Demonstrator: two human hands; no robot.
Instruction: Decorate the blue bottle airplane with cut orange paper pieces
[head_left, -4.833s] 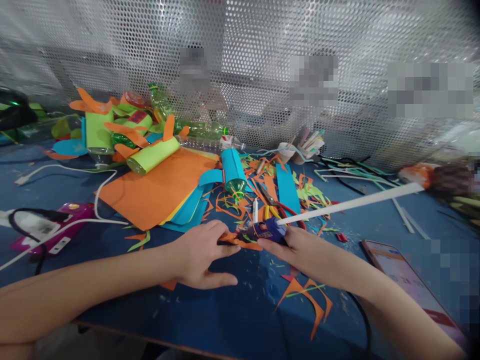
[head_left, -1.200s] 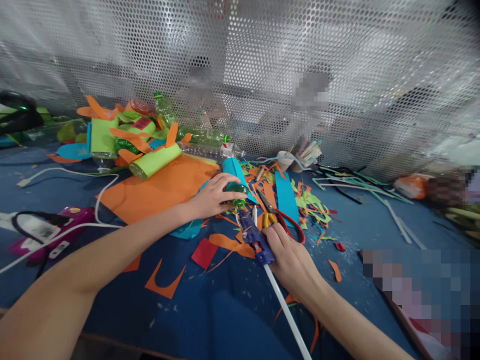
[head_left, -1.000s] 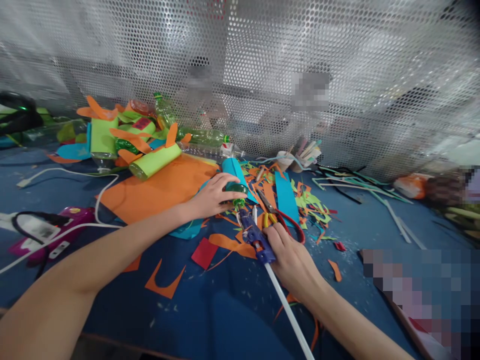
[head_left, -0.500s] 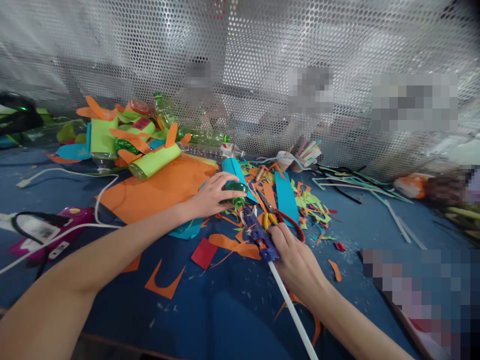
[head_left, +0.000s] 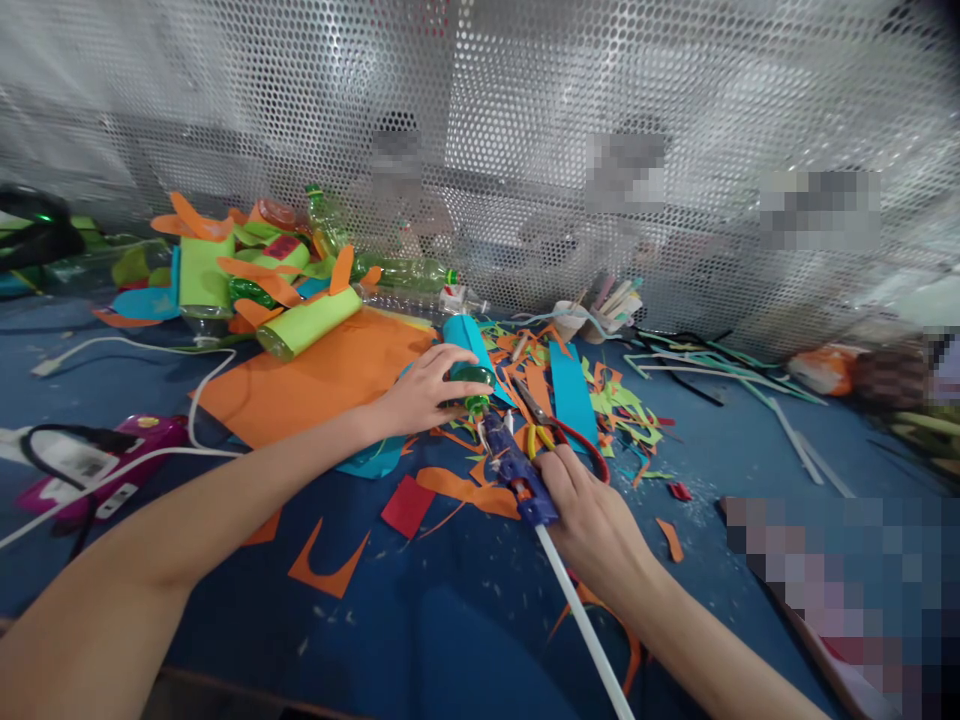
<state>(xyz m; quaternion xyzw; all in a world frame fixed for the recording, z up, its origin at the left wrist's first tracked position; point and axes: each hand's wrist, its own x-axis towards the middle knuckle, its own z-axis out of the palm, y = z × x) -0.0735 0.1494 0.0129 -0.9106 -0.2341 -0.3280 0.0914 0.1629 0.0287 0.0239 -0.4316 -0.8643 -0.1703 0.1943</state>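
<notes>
My left hand (head_left: 431,388) is closed around a green plastic bottle (head_left: 475,380) wrapped in blue paper (head_left: 463,334), its green neck pointing toward me. In my right hand (head_left: 581,490) is a blue hot glue gun (head_left: 521,475) with a long white glue stick (head_left: 585,615) sticking out of its back end. The gun's nozzle is close to the bottle's neck; I cannot tell whether they touch. Scissors (head_left: 574,440) with red and yellow handles lie just beyond my right hand. A red paper square (head_left: 407,506) and an orange paper shape (head_left: 469,492) lie in front of the gun.
Paper scraps (head_left: 622,410) cover the table's middle. Orange sheets (head_left: 322,385) and paper-covered bottles (head_left: 311,322) lie at left, near a purple power strip (head_left: 150,435) with white cables. Cups of sticks (head_left: 619,305) stand by the perforated metal screen (head_left: 517,150). Thin strips (head_left: 795,440) lie at right.
Both hands stay almost still, with the glue gun held at the bottle's neck. The gun has shifted very slightly to the left.
</notes>
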